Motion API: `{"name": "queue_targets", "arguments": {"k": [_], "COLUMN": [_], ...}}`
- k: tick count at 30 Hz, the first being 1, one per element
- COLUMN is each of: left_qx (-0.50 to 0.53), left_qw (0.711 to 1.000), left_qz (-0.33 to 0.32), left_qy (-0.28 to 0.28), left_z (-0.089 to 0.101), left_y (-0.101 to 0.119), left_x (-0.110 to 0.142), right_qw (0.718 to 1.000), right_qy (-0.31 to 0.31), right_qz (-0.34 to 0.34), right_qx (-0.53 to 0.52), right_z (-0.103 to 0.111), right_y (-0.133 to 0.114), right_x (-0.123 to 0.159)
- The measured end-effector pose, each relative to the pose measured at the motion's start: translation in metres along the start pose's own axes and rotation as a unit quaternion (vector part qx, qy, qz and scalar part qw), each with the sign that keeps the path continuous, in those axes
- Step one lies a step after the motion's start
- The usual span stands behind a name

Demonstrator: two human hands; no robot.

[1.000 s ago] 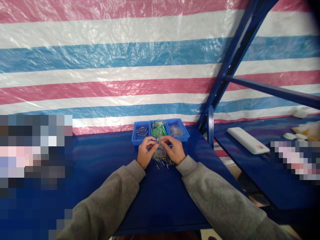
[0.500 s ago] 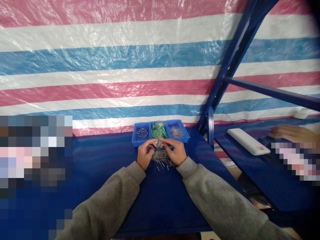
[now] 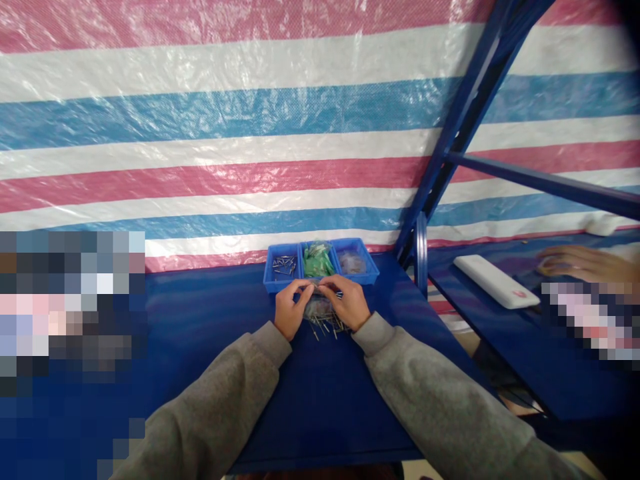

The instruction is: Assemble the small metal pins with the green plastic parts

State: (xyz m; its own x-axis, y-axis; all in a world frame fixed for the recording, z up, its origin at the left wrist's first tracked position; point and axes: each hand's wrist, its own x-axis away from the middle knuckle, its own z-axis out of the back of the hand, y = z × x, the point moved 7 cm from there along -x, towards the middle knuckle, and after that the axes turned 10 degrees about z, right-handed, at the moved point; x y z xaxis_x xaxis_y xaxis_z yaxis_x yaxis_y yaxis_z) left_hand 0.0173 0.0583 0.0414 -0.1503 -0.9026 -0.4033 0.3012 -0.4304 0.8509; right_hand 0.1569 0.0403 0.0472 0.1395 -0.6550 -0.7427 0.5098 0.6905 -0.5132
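My left hand (image 3: 291, 311) and my right hand (image 3: 352, 304) meet just in front of a blue three-part tray (image 3: 273, 287). Thumbs and forefingers of both are closed in a pinch on a small clear plastic bag (image 3: 316, 286), mostly covered by the fingers. Under them, on the table, lies a loose pile of thin metal pins (image 3: 324, 327) with some clear plastic (image 3: 319, 308) by it. More metal pins (image 3: 285, 265) are in the tray's left compartment. Green packets (image 3: 319, 262) fill the middle one, and clear bags (image 3: 353, 263) lie in the right one.
The blue table (image 3: 210, 313) runs up to a striped plastic sheet (image 3: 225, 167). At the right rises a blue metal frame (image 3: 445, 157). Beyond it, a second table holds a white oblong box (image 3: 495, 281), with another person's hand (image 3: 580, 261) over that table.
The fingertips spread a shiny clear bag half a second ago and now pinch closer together. Another person's hand has come in at the right. The tray and pins have stayed put.
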Motion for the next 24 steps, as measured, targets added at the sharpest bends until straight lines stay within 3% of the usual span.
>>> {"name": "queue_targets", "arguments": {"k": [6, 15, 24], "left_qx": [0.080, 0.146, 0.143], "left_qw": [0.995, 0.985, 0.985], "left_qz": [0.061, 0.093, 0.086], "left_qy": [-0.020, -0.020, -0.033], "left_z": [-0.005, -0.004, -0.005], "left_y": [-0.017, -0.017, -0.013], "left_x": [0.000, 0.000, 0.000], "right_qw": [0.997, 0.999, 0.999], "right_qy": [0.010, -0.014, 0.019], "right_qz": [-0.055, 0.037, 0.023], "right_qx": [-0.062, -0.028, -0.030], "right_z": [-0.001, 0.000, 0.003], "right_y": [0.004, -0.005, -0.005], "right_x": [0.004, 0.001, -0.002]}}
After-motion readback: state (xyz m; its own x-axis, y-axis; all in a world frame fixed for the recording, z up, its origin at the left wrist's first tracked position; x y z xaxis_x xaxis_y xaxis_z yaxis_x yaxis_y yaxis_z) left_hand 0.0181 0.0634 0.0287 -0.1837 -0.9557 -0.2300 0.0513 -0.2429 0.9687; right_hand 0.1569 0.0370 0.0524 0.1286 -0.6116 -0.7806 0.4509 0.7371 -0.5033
